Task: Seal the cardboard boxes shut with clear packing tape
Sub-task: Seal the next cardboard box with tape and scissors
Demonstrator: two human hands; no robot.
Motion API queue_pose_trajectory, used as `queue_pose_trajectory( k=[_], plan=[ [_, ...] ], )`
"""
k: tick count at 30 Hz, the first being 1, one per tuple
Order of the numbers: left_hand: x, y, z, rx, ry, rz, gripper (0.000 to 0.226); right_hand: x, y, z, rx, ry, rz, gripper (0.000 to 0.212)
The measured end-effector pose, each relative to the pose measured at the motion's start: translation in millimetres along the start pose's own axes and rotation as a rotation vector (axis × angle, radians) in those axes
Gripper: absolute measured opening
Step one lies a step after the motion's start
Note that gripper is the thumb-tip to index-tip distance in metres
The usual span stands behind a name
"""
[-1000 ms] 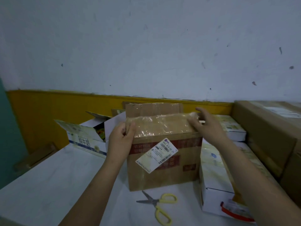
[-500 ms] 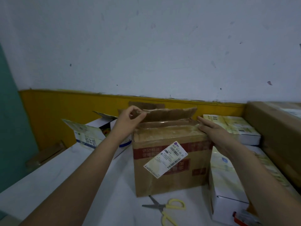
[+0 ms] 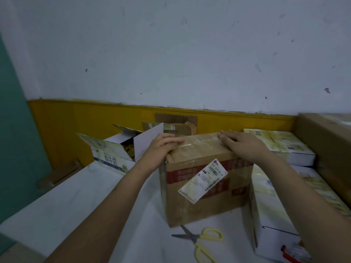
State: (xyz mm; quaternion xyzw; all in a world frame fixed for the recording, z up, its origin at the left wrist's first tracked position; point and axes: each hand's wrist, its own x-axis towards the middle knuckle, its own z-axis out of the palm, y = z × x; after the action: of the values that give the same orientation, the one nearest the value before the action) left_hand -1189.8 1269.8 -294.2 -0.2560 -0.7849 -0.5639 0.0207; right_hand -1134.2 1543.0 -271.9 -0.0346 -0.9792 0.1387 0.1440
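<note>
Both hands, left hand (image 3: pixel 163 147) and right hand (image 3: pixel 245 147), press flat on the cardboard box (image 3: pixel 205 186) top

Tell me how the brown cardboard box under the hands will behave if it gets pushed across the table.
The brown cardboard box looks worn and creased, so its walls may flex rather than stay stiff. It stands flat on the white table, so it should slide, not roll. It is fairly tall, so a high push might tip it; weight cannot be judged.
</note>
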Motion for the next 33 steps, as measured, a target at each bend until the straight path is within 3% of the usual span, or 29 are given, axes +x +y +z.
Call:
queue_pose_trajectory(
  k=[5, 8, 11, 12, 14, 16, 18, 21, 23, 27, 30, 33],
  plan=[
    [-3.6, -5.1, 7.7, -0.078, 0.057, 0.000, 0.032, -2.4, 2.6, 2.6, -0.184, -0.044, 0.002, 0.066],
    [6.2, 0.9, 11.5, -0.202, 0.095, -0.173, 0.034, 6.2, 0.1, -0.6, -0.364, -0.192, -0.074, 0.051],
    [9.7, 5.9, 5.3, -0.077, 0.030, -0.230, 0.040, 15.3, -10.0, -4.5, -0.308, -0.183, 0.003, 0.049],
    [3.6, 7.8, 1.5, 0.029, 0.009, -0.187, 0.038, 15.3, -12.2, -4.1, -0.293, -0.098, 0.011, 0.048],
    [-22.2, 7.9, -9.0, 0.187, 0.047, -0.071, 0.045, -0.4, -24.1, 1.0, -0.232, 0.297, -0.062, 0.044],
    [-68.1, 5.3, -24.5, 0.201, 0.229, 0.025, 0.046, -36.5, -55.0, 11.2, -0.052, 0.761, -0.276, 0.033],
    [-128.0, -5.8, -40.9, 0.150, 0.503, 0.055, 0.034, -83.6, -100.2, 28.7, 0.162, 0.945, -0.523, 0.026],
    [-221.7, -43.3, -53.1, 0.088, 0.893, -0.161, 0.017, -132.9, -158.2, 74.0, 0.256, 0.710, -0.877, 0.026],
    [-264.6, -64.9, -45.7, 0.050, 0.941, -0.427, 0.019, -141.8, -182.3, 118.2, 0.246, 0.484, -0.968, 0.026],
    [-292.9, -97.4, -24.6, -0.049, 0.695, -0.774, 0.036, -145.6, -201.3, 202.4, 0.347, 0.054, -0.849, 0.030],
    [-296.2, -115.5, -26.5, -0.012, 0.442, -0.752, 0.053, -141.3, -194.2, 228.3, 0.439, -0.057, -0.762, 0.033],
    [-298.5, -128.3, -38.0, -0.194, 0.261, -0.728, 0.058, -136.4, -184.3, 231.5, 0.591, -0.099, -0.647, 0.034]
  ],
)
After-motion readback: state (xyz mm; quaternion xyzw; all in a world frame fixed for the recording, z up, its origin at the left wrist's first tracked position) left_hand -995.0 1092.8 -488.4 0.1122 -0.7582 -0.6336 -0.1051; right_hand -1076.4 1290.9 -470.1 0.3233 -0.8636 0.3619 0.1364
